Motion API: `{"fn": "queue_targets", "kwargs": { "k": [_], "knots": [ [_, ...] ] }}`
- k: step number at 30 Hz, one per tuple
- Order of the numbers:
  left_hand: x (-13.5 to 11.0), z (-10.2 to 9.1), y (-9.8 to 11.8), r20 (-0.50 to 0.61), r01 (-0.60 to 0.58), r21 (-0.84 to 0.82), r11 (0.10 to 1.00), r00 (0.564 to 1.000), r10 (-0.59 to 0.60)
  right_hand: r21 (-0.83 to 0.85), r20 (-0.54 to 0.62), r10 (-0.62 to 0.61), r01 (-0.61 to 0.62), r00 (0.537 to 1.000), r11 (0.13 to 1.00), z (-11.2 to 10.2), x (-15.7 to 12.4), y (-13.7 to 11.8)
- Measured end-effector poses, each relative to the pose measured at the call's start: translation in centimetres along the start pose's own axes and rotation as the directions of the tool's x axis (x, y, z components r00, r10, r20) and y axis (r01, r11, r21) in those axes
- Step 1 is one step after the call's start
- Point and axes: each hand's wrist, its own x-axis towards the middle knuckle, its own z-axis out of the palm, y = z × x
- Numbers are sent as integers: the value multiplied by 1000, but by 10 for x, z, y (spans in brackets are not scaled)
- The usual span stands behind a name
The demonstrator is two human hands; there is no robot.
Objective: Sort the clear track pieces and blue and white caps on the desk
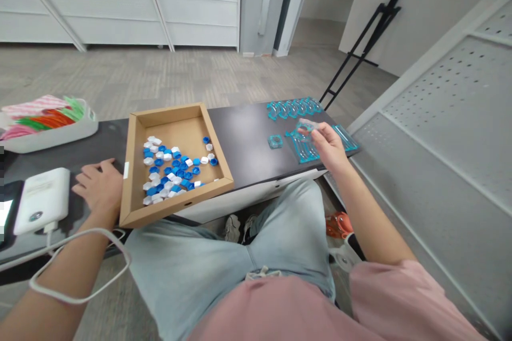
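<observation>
Office-like workroom: carpet floor [160,74], perforated metal panels [452,117], dark sorting table [244,138].

Grey carpet floor [160,74], white panelled wall [120,0], black tripod stand [360,48], perforated white panel [452,117], dark table [244,138]

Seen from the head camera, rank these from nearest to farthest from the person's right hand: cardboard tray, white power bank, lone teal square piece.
1. Lone teal square piece, on the dark table just left of the right hand, which pinches a clear ring piece.
2. Cardboard tray of blue and white caps, mid-table.
3. White power bank, far left, beyond the left hand.
</observation>
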Motion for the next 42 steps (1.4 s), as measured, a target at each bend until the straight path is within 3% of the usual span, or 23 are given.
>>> {"fn": "queue_targets", "kwargs": {
  "k": [4,8,11,16,18,21,24,27,34,42],
  "knots": [
    [0,3,-2,-31,4,10,1000,1000,-4,165,73,76,-87,994,982,13,-18,22],
    [2,7,-6,-34,12,45,999,999,-10,280,222,0,-64,975,958,30,-29,35],
    [4,6,-7,-28,25,53,998,999,-24,279,324,-17,-79,946,957,43,-35,44],
    [9,5,-6,4,75,26,997,997,-75,301,312,-40,-59,949,952,62,-44,54],
    [11,6,-6,10,105,15,994,994,-105,247,286,-85,12,954,969,63,-48,54],
    [9,6,-8,-14,108,-74,991,994,-110,18,259,-158,158,953,987,61,-52,51],
    [2,3,-12,-53,41,-206,978,997,-53,-180,275,-246,301,929,937,61,-53,51],
    [-6,-4,-12,-26,-25,-278,960,999,18,-255,289,-322,396,902,882,67,-52,57],
    [-6,-15,-1,14,45,-284,958,999,-43,-387,239,-318,390,917,836,72,-51,71],
    [2,-7,-9,1,31,-257,966,999,-32,-364,210,-273,334,939,869,68,-48,71]
  ]
}}
